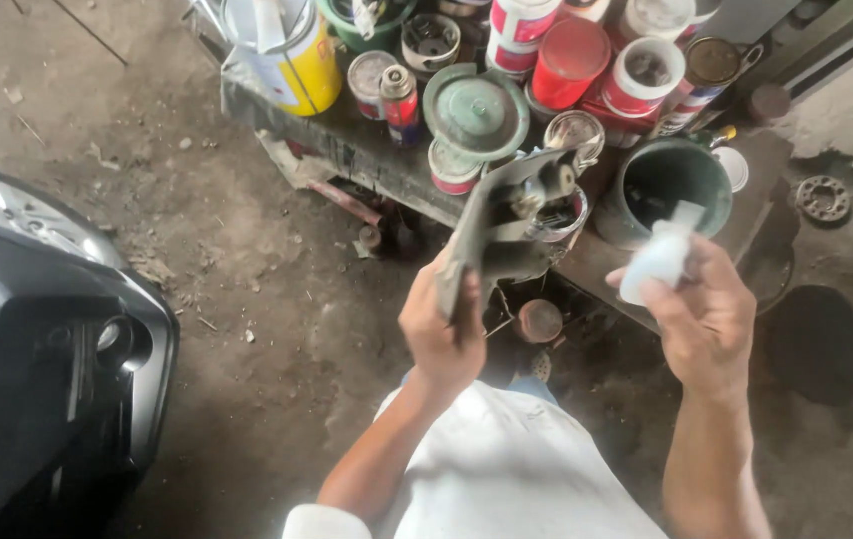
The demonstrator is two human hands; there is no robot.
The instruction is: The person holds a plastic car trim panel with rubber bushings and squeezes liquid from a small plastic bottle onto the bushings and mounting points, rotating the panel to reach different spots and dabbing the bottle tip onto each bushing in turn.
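Hands raised over a dirt workshop floor: the left hand (443, 334) grips a grey metal bracket (502, 225) by its lower end, holding it upright near the scene's centre, while the right hand (706, 314) closes around a small white bottle (658, 260) just right of it. Beyond them, farther off, a low bench (386, 165) is crowded with cans, among them a yellow can (298, 55), a red-capped can (568, 60) and a dark green pot (664, 188). A black vehicle bumper (42, 339) fills the near left.

Dusty dirt floor (247, 329); cluttered low bench (376, 160) with paint cans (566, 60); daylight.
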